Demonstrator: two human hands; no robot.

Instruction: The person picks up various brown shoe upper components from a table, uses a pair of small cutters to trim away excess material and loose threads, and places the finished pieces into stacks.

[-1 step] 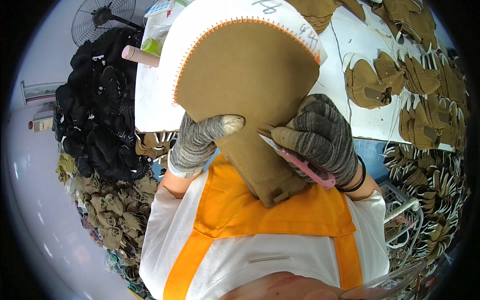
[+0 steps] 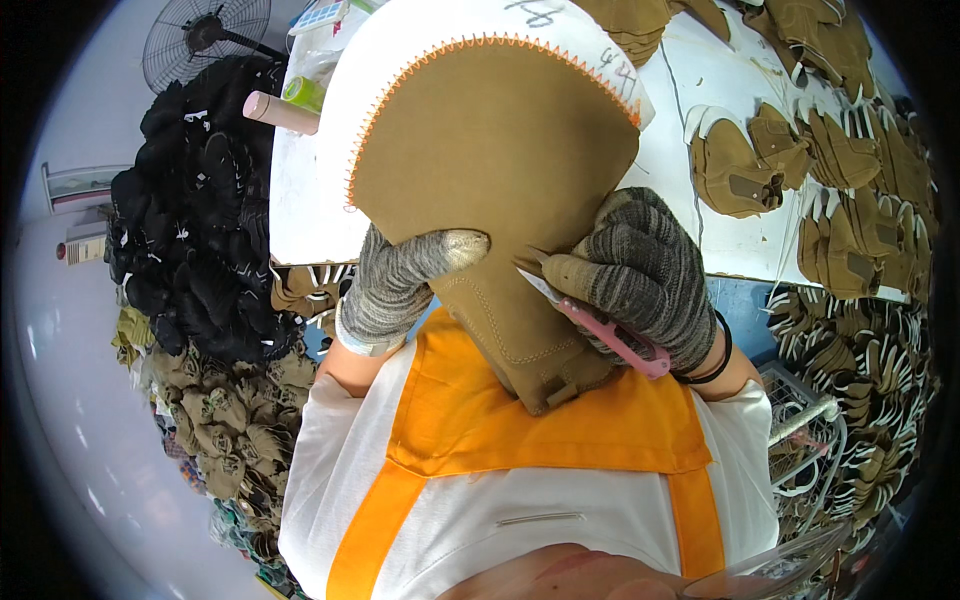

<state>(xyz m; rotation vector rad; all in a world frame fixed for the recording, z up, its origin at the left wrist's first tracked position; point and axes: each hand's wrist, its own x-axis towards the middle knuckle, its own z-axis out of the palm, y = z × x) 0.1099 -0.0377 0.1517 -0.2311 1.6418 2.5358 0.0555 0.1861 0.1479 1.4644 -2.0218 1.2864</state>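
A brown shoe upper [image 2: 490,140] is held up before my chest, with a white lining piece [image 2: 370,50] fixed along its curved edge by orange zigzag stitching. My left hand [image 2: 400,280], in a grey knit glove, is closed on the upper's left side, its thumb pressed on the front. The other fingers of that hand are hidden behind it. Also gloved, my right hand [image 2: 645,275] is closed round pink-handled thread snips [image 2: 620,345] at the upper's right side. Their metal tip lies close to the brown surface; whether it touches, I cannot tell.
Behind the upper stands a white table [image 2: 300,200] bearing a pink bottle [image 2: 280,112], a green roll [image 2: 303,93] and brown uppers [image 2: 735,165] on the right. Black uppers [image 2: 195,220] are heaped at left, near a fan [image 2: 205,32]. A wire basket [image 2: 800,420] stands at lower right.
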